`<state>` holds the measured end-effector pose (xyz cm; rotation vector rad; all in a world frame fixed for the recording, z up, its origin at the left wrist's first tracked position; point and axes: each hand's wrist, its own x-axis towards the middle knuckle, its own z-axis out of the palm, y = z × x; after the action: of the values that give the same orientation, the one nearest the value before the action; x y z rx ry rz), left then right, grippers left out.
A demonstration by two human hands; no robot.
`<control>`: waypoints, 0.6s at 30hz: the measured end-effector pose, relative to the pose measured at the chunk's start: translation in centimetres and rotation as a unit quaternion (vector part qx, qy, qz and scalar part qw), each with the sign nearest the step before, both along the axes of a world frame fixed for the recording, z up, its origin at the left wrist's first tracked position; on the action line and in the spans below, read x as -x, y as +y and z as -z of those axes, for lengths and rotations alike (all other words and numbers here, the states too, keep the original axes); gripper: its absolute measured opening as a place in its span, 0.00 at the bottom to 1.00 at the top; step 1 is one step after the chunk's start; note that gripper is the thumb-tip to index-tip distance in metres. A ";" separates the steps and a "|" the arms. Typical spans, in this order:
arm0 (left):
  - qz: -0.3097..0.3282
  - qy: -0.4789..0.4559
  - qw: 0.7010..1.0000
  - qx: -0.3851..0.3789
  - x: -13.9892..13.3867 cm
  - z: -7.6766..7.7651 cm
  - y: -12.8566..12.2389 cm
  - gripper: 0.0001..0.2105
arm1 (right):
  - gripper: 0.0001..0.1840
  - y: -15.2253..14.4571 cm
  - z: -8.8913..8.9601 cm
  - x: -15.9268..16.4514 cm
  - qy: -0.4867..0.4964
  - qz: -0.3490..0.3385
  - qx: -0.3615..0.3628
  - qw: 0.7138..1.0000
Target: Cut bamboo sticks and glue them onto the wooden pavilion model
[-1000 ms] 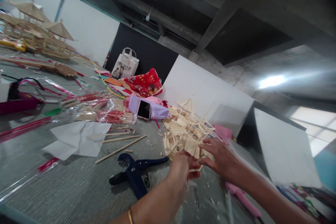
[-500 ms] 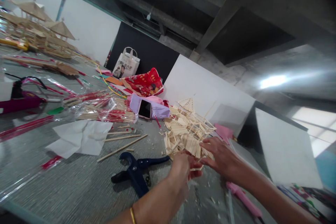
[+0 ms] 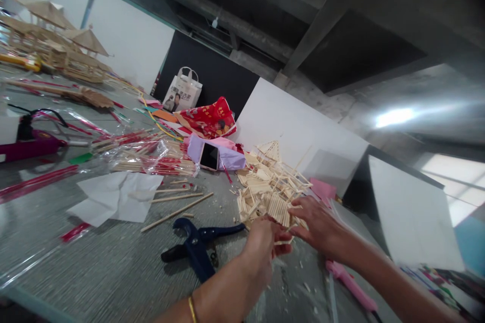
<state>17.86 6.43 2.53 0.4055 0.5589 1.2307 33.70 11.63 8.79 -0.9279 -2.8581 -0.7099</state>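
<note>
A model built of thin wooden sticks [image 3: 278, 208] lies on the grey table, with ribbed panels and an open frame rising behind it. My left hand [image 3: 265, 242] is closed at its near edge, fingers curled round a light stick part. From the right, my right hand [image 3: 312, 219] holds the same edge between thumb and fingers; the exact grip is partly hidden. Left of my left hand lies a dark blue pipe cutter [image 3: 195, 247], one handle close to the model. A pink glue gun [image 3: 350, 285] rests below my right forearm.
Loose sticks [image 3: 176, 212] and white paper [image 3: 115, 199] lie to the left, with plastic-wrapped stick bundles [image 3: 151, 156] behind. A phone [image 3: 209, 156] leans on a purple packet [image 3: 235, 159]. Farther left are a purple glue gun [image 3: 32, 146] and pavilion models [image 3: 81, 53].
Almost nothing differs. Both hands stay on the stick model, with only a very slight shift of the fingers.
</note>
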 end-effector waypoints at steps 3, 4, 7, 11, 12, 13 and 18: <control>-0.001 0.000 1.000 0.000 0.0 0.0 -0.1 0.09 | 0.16 0.3 0.1 -0.2 -0.001 -0.006 0.001 1.000; -0.002 0.001 1.000 -0.001 0.0 0.0 -0.1 0.09 | 0.16 0.3 0.1 -0.3 -0.001 -0.008 0.001 1.000; -0.001 0.002 1.000 -0.001 -0.1 0.0 -0.1 0.09 | 0.18 0.3 0.1 -0.4 -0.001 -0.011 0.001 1.000; 0.000 0.004 1.000 0.002 -0.1 0.1 0.0 0.10 | 0.18 -0.6 -0.4 0.1 0.004 -0.009 -0.003 1.000; 0.000 0.006 1.000 0.003 -0.1 0.1 0.0 0.10 | 0.19 -0.9 -0.7 0.3 0.005 -0.006 -0.004 1.000; 0.001 0.008 1.000 0.005 -0.1 0.1 0.1 0.11 | 0.21 -1.3 -1.2 0.5 0.007 0.002 -0.005 1.000; 0.002 0.023 1.000 0.017 -0.2 0.1 0.1 0.14 | 0.19 -3.2 -4.5 1.3 0.052 0.075 -0.032 0.995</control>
<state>18.06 6.50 2.43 0.4066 0.6164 1.2087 32.40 8.45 13.30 -1.1439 -2.6807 -0.7388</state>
